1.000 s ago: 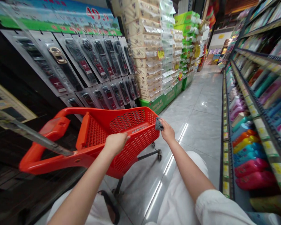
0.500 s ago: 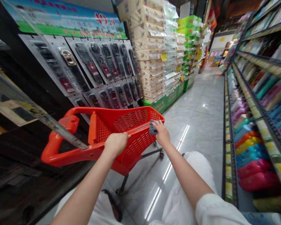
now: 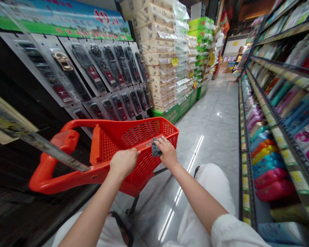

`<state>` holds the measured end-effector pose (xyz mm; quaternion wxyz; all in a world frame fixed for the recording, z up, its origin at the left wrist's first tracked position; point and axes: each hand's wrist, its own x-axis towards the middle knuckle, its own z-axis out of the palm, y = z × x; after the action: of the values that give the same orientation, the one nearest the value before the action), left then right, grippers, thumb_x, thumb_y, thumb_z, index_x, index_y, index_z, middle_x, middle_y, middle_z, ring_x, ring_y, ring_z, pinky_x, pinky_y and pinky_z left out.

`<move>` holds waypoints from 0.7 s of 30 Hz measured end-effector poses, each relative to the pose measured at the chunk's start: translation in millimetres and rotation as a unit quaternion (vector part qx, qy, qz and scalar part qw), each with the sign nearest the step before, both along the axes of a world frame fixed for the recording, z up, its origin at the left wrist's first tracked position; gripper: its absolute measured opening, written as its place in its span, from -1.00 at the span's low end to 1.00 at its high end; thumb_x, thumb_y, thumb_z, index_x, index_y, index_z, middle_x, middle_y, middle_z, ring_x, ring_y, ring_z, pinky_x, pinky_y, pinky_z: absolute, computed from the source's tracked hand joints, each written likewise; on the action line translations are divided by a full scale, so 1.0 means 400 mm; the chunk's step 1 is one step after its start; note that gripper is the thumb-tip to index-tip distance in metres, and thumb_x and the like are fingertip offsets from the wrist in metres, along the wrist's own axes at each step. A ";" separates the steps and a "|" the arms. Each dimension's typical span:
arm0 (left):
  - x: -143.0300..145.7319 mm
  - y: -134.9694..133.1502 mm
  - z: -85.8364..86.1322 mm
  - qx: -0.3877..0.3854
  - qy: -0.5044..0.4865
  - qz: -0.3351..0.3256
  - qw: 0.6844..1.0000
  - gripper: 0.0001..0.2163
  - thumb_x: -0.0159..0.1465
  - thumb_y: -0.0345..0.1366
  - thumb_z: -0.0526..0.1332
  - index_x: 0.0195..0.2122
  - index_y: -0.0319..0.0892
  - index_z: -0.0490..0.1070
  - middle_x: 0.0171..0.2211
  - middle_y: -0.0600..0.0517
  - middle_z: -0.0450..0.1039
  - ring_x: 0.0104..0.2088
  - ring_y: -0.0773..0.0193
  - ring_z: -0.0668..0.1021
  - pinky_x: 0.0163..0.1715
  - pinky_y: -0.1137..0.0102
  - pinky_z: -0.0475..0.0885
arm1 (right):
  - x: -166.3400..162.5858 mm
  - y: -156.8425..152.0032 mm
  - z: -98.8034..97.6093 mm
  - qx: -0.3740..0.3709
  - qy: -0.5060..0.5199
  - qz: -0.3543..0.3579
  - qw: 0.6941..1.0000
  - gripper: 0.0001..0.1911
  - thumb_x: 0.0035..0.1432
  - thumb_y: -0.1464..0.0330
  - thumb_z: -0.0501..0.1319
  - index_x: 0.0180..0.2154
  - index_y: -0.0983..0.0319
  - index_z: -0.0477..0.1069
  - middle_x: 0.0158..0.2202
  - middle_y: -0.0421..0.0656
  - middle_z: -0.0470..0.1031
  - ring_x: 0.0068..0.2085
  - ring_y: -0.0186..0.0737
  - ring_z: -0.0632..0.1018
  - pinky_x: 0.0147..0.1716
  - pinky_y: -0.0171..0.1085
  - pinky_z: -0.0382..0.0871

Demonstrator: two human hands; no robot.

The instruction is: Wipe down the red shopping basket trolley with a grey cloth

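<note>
A red plastic shopping cart (image 3: 141, 164) stands in front of me, its handle pointing left. My left hand (image 3: 124, 162) is closed over the near top rim of the basket, around its middle. Farther along the same rim, my right hand (image 3: 167, 151) presses a grey cloth (image 3: 156, 147) against the edge, its fingers bent over the fabric. Part of the cloth is hidden under those fingers. The inside of the basket shows only in part.
Packaged belts (image 3: 92, 67) hang on a rack behind the cart. Stacked tissue packs (image 3: 161, 61) rise beyond them. On the right, a shelf (image 3: 280, 130) holds several coloured bottles. A worn metal pole (image 3: 51, 149) slants in front of the cart's handle side. Grey tiled floor (image 3: 216, 137) runs down the aisle.
My right hand has slid the cloth along the rim toward my left hand, away from the cart's far end. My left hand keeps its grip on the rim. The view has shifted slightly.
</note>
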<state>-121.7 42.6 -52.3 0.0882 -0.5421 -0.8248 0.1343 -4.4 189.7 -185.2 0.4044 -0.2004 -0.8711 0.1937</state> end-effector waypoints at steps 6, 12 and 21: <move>0.017 -0.015 0.001 -0.009 0.006 -0.001 1.000 -0.54 0.41 -0.20 -0.21 -0.18 -0.30 0.47 -0.35 -0.27 0.59 -0.25 -0.17 0.64 -0.30 0.09 0.49 | 0.071 0.174 -0.089 -0.219 0.212 -0.177 0.936 -0.30 -0.05 0.61 -0.02 0.17 0.30 0.33 0.26 -0.03 0.32 0.31 -0.15 0.25 0.31 -0.08 0.09; 0.029 0.009 0.005 -0.028 -0.004 0.006 1.000 -0.55 0.41 -0.20 -0.18 -0.17 -0.30 0.47 -0.31 -0.27 0.59 -0.23 -0.11 0.64 -0.28 0.16 0.47 | 0.056 0.241 -0.116 -0.313 0.249 -0.212 0.892 -0.45 -0.01 0.52 0.00 0.03 0.35 0.44 -0.01 0.01 0.55 0.07 -0.12 0.50 0.13 -0.10 0.33; 0.037 0.035 0.006 -0.011 0.001 -0.010 1.000 -0.54 0.41 -0.21 -0.19 -0.18 -0.33 0.47 -0.32 -0.29 0.59 -0.23 -0.14 0.64 -0.30 0.15 0.46 | -0.022 0.005 -0.123 -0.121 0.145 -0.136 0.973 -0.21 -0.10 0.65 0.02 0.21 0.17 0.32 0.19 -0.04 0.31 0.24 -0.14 0.31 0.25 -0.10 0.20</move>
<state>-107.0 56.8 -49.9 0.0842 -0.5514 -0.8176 0.1430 -13.1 191.8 -234.6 0.5215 -0.3341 -0.7382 0.2674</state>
